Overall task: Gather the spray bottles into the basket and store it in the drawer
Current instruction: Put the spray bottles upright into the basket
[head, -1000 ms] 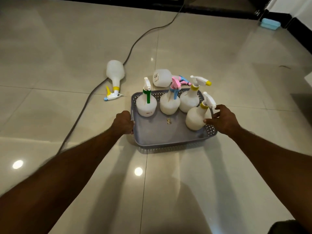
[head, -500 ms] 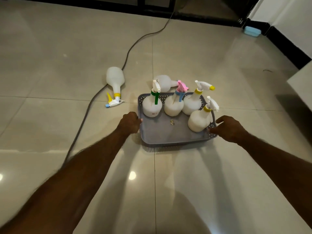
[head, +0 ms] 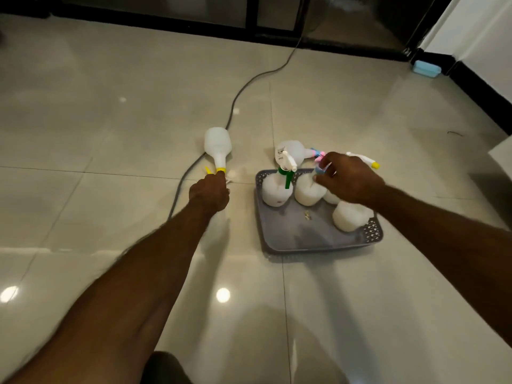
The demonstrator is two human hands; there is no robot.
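Observation:
A grey perforated basket (head: 318, 241) sits on the tiled floor with several white spray bottles standing in it. The green-trigger bottle (head: 274, 191) is at its back left and a plain white one (head: 350, 218) at its front right. My right hand (head: 350, 180) reaches over the basket, and its thumb and finger pinch the blue-and-pink head of the middle bottle (head: 309, 194). Another bottle (head: 292, 149) lies on the floor just behind the basket. To the left lies a yellow-collared bottle (head: 217, 144). My left hand (head: 209, 194) grips its spray head, which it hides.
A grey cable (head: 235, 106) runs across the floor from the back wall, passing beside the lying yellow-collared bottle. A light blue object (head: 425, 69) sits by the black skirting at the back right. A white furniture edge (head: 502, 153) juts in at the right.
Both hands have let go of the basket's sides. The left hand moved left onto the lying bottle's head. The right hand rose over the bottles to the middle one.

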